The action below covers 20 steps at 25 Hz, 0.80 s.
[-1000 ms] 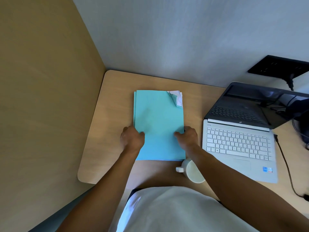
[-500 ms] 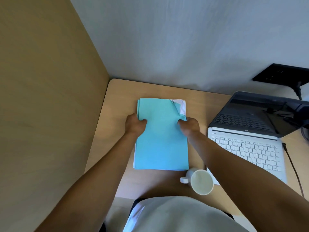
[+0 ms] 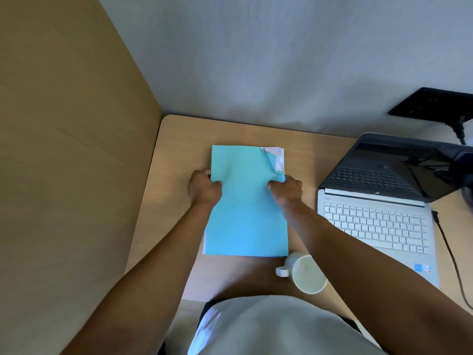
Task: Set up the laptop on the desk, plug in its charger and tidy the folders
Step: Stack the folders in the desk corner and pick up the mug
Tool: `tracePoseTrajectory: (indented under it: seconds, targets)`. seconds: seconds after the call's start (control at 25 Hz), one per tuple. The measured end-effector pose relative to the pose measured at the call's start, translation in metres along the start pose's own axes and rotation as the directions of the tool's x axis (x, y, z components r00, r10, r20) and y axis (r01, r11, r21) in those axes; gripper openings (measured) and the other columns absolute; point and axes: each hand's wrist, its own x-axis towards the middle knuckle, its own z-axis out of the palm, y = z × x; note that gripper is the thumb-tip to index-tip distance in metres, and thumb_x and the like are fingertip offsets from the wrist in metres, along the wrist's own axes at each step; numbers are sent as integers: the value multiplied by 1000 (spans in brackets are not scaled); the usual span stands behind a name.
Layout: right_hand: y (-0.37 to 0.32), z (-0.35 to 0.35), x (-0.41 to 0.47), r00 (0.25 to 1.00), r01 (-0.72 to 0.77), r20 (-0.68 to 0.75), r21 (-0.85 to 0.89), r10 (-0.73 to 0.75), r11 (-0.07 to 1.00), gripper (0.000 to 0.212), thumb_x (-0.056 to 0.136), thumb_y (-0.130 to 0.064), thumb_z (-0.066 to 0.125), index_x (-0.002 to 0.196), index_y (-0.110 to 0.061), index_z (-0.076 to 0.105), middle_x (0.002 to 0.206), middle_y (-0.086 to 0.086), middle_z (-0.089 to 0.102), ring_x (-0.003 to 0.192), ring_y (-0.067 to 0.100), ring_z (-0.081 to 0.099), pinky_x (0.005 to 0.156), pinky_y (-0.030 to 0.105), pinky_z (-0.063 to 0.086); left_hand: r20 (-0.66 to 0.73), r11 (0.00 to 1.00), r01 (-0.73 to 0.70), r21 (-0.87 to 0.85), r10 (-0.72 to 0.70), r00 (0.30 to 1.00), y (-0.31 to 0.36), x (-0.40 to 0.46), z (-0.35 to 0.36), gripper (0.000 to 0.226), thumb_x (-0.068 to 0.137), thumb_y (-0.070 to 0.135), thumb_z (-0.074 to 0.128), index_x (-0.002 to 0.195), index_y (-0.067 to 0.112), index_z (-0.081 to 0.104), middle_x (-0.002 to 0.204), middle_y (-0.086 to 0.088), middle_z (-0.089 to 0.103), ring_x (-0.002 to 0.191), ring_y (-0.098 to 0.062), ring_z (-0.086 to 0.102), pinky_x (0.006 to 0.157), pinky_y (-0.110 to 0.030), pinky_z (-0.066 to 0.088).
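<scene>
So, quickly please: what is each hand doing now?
Left hand: grips the left edge of the folders.
Right hand: grips the folders' right edge.

The laptop (image 3: 378, 216) screen's right side is cut off.

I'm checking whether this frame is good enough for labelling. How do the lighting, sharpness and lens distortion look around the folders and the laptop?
Head view: soft, even light, with the arms' shadow dark on the desk near the mug. The folders and both hands, left and right, are sharp. The laptop screen mirrors its own keyboard. Wide-angle bending slants the side panel.
</scene>
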Motion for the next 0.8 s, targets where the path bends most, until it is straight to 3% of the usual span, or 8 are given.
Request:
tracePoseTrajectory:
  seconds: [0.2,0.36,0.44,0.6,0.8]
  targets:
    - [19,1,23,999,-10,40,97,6,995,54,62,-35,51,112,-21,67,124,10,60,111,32,62,85,40,57,3,1000,-1,26,1,1000,-10,8,6,42,69,36,62,106,18,72,107,-3,73,92,-23,70,81,-39,59]
    - [14,-16,-9,997,-3,80,-9,4,1000,53,75,-37,53,122,-14,60,123,11,61,100,29,61,73,30,46,30,996,19,88,-22,999,-23,-6,5,49,73,50,53,105,17,69,105,-5,70,92,-25,68,81,-37,57]
    - [25,-15,-22,995,-21,99,-62,27,998,54,81,-37,56,129,-12,54,124,10,59,100,29,60,77,32,49,41,991,54,119,-59,997,-36,-29,6,50,79,51,55,108,12,67,108,-10,67,96,-29,66,83,-36,55]
    - [33,0,-39,995,-22,94,-101,31,995,65,79,-41,62,135,-13,44,130,14,47,116,37,56,99,44,50,49,991,70,115,-76,996,-44,-58,9,46,92,35,58,129,7,56,128,-17,49,118,-36,51,101,-43,45]
    - [12,32,-56,986,-4,167,-60,14,998,61,80,-39,65,133,-15,45,129,12,45,111,34,58,97,44,52,-65,984,143,107,-136,989,-59,-45,-17,43,93,24,55,132,6,52,133,-18,45,123,-38,44,103,-44,39]
